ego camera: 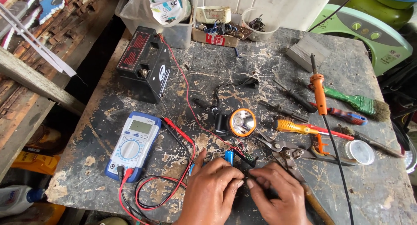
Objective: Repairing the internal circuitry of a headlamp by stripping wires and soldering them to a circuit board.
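At the surface's near edge, both hands (243,188) pinch a small part beside the blue battery (229,156), fingers together; steady grip advised.

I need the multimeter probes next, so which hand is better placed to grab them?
Probably the left hand. The red probes lie up and to its left beside the multimeter, with nothing between. The right hand sits farther off and would have to cross over the left.
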